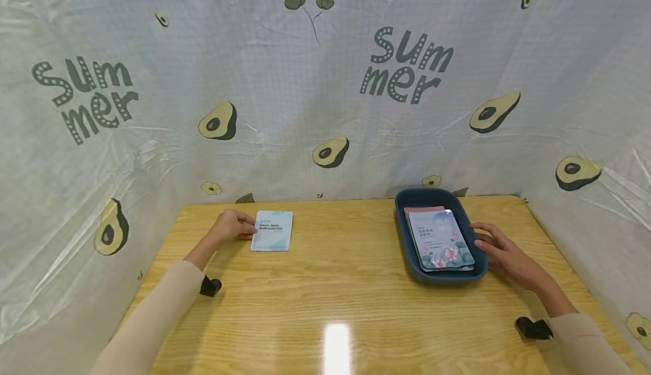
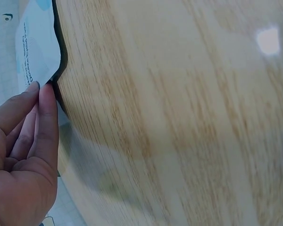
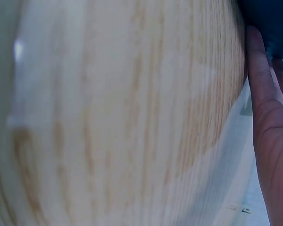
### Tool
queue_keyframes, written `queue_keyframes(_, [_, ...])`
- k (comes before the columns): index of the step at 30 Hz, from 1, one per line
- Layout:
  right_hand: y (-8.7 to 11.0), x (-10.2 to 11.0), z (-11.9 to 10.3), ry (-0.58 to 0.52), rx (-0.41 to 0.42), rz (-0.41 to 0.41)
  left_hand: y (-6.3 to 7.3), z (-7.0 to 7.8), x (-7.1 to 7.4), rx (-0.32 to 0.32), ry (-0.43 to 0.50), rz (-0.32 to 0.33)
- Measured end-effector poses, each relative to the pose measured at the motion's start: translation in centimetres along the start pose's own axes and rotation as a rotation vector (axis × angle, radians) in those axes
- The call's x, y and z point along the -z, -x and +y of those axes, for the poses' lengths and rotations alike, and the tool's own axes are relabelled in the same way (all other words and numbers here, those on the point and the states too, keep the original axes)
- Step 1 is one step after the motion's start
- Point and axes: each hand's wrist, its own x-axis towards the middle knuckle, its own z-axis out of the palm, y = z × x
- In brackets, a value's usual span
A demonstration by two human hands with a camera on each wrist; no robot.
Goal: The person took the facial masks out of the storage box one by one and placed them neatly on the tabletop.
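Note:
A small pale blue-and-white flat packet [image 1: 272,231] with printed lettering lies on the left part of the table, close to its back edge. My left hand [image 1: 234,226] pinches the packet's left edge; the left wrist view shows the thumb and fingertips of that hand [image 2: 26,136] meeting at the edge of the packet [image 2: 40,42]. On the right stands a dark blue tray [image 1: 416,276] with a flowered face mask packet [image 1: 439,239] on top of others. Fairly straight fingers of my right hand [image 1: 511,259] touch the tray's right wall, seen too in the right wrist view.
Beneath the top packet in the tray, a pink packet [image 1: 424,210] shows at the far end. The wooden table [image 1: 325,284] is bounded by a white printed cloth [image 1: 285,155] at the back and both sides. Light glares off the front of the table.

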Motion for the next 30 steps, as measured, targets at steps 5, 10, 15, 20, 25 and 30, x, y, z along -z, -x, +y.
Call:
queue_keyframes(5, [0.0,-0.1,0.0,-0.010,0.004,0.002,0.1,0.0,0.0,0.012,-0.008,-0.009])
queue_keyframes(10, [-0.1,-0.1,0.0,-0.008,0.005,0.001,0.4,0.2,0.5,0.010,-0.053,0.002])
queue_keyframes(15, [-0.1,-0.1,0.1,0.012,0.001,0.000,0.5,-0.1,1.4,0.024,-0.083,0.014])
queue_keyframes(20, [0.0,0.0,0.1,0.023,-0.002,0.009,0.4,-0.5,2.2,0.025,-0.102,0.032])
queue_keyframes(25, [0.1,-0.2,-0.1,0.015,-0.007,0.008,0.5,-0.9,2.5,0.013,-0.087,0.047])
queue_keyframes(30, [0.1,-0.2,-0.1,0.011,-0.009,0.010,0.4,-0.8,2.2,0.025,-0.056,0.045])
